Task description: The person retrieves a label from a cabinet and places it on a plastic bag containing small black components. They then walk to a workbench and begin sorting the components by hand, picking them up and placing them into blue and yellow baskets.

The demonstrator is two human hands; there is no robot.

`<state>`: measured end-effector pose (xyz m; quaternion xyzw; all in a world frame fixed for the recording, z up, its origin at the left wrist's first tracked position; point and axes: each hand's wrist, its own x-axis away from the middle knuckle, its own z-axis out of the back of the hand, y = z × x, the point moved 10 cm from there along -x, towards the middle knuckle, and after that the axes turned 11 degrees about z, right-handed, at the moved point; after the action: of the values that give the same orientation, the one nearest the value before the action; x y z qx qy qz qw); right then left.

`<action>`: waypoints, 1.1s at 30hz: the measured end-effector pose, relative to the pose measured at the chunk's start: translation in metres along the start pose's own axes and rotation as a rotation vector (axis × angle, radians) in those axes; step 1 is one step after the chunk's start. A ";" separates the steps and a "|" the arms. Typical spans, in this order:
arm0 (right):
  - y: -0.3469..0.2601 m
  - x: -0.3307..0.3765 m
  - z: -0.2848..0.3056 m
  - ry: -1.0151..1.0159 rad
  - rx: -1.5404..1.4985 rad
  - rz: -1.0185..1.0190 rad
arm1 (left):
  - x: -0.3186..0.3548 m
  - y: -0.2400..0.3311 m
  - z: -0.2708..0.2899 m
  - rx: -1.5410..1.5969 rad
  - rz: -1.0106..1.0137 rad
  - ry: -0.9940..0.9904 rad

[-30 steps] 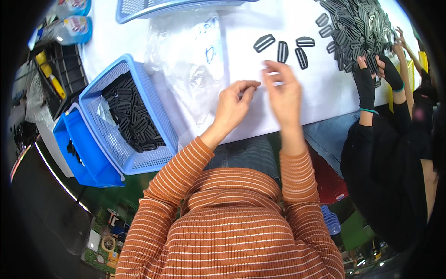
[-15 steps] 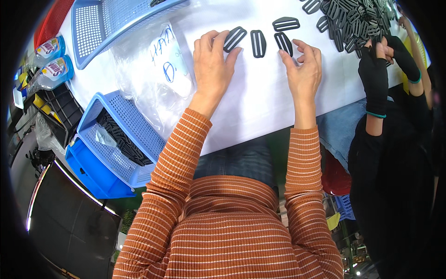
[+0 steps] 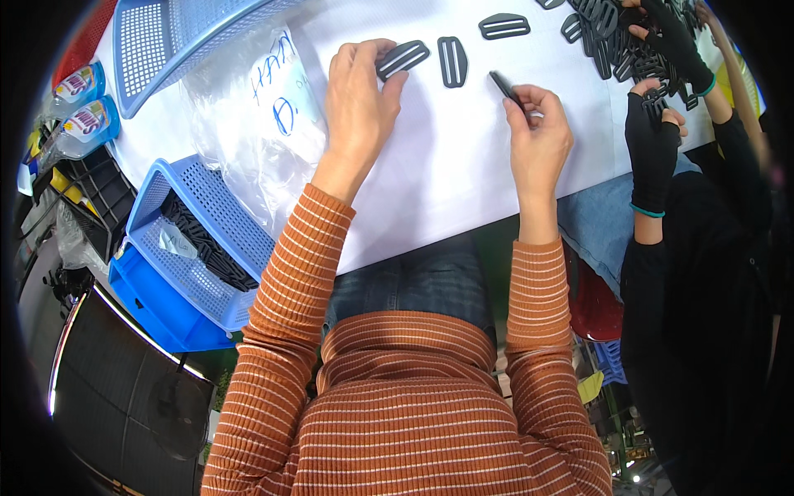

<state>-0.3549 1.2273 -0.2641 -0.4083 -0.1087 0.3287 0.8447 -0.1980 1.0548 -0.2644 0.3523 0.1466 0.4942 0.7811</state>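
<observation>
My left hand (image 3: 361, 112) is closed on a black slide buckle (image 3: 403, 59) with two long slots, pinched at its left end between thumb and fingers. My right hand (image 3: 539, 132) pinches another slide buckle (image 3: 503, 88), tipped up so that its narrow edge shows. Between the two hands a third buckle (image 3: 452, 62) lies upright on the white tabletop (image 3: 430, 165). Farther off and to the right lies one more buckle (image 3: 504, 26), turned sideways; neither hand touches it.
A heap of buckles (image 3: 628, 50) lies at the far right, where a co-worker's gloved hands (image 3: 652, 145) handle some. Left of me are a plastic bag (image 3: 248, 132), a blue basket (image 3: 223, 194) holding black parts, a larger blue basket (image 3: 190, 62) and spray bottles (image 3: 87, 128).
My right hand has picked its buckle up off the table and tilted it on edge. The buckle in my left hand has turned flatter. The co-worker's hands have moved apart.
</observation>
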 end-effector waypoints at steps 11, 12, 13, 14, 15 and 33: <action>-0.012 -0.071 -0.010 -0.013 0.238 0.364 | 0.005 0.004 -0.004 -0.040 -0.015 -0.119; -0.015 -0.077 -0.014 -0.025 0.320 0.381 | 0.005 0.004 -0.004 -0.032 -0.011 -0.125; -0.015 -0.077 -0.017 -0.052 0.320 0.389 | 0.005 0.004 -0.005 -0.025 -0.007 -0.132; -0.017 -0.074 -0.021 -0.082 0.318 0.402 | 0.005 0.003 -0.004 -0.016 0.001 -0.136; -0.017 -0.070 -0.026 -0.150 0.271 0.333 | 0.005 0.003 -0.003 -0.021 0.007 -0.132; -0.038 -0.101 -0.033 0.167 0.605 0.603 | 0.001 0.002 0.000 0.065 0.019 -0.178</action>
<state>-0.3986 1.1247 -0.2476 -0.1810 0.1852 0.5436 0.7984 -0.1989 1.0559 -0.2633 0.4214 0.0893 0.4635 0.7743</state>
